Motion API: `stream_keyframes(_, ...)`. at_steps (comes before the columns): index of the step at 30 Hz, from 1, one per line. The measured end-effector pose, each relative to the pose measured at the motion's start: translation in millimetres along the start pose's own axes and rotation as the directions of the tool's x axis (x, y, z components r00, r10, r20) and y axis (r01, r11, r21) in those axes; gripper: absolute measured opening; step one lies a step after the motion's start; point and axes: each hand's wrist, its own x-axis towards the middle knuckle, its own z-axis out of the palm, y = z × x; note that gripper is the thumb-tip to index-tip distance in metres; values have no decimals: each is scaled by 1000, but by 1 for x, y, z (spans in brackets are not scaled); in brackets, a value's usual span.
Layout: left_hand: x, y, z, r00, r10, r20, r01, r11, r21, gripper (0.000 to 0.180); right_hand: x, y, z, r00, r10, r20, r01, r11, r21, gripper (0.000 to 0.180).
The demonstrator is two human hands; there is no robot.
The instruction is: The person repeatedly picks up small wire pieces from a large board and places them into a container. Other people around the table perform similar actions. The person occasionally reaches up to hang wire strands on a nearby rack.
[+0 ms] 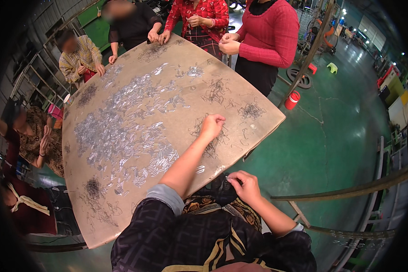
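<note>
My left hand (212, 128) reaches over the table to a loose pile of thin dark bent wire pieces (216, 144). Its fingers are drawn together just above the pile, and I cannot make out what is in them. Close to my body, off the table's near edge, my right hand (245, 187) pinches a small shiny metal strip (230, 178) between thumb and fingertips. Many short silvery metal strips (109, 131) lie scattered across the middle and left of the table (190, 102). One silvery strip (200, 169) lies beside my left forearm.
More wire piles, such as one (251, 111) at the right corner and one (94, 188) at the near left, dot the table. Several people stand around it, one in a red knit top (269, 34). A red bucket (293, 99) and metal rails (344, 187) are on the right.
</note>
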Motion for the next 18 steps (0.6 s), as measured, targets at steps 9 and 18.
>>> stream_keyframes(9,-38,6,-14,716,631,297,-696,615,370,26,3,2,4,1000,-28,11,28,1000,-2,7)
stream_keyframes(18,-55,27,-48,879,271,393,-459,705,541,8,0,7,2,999,-38,-26,38,999,-12,7)
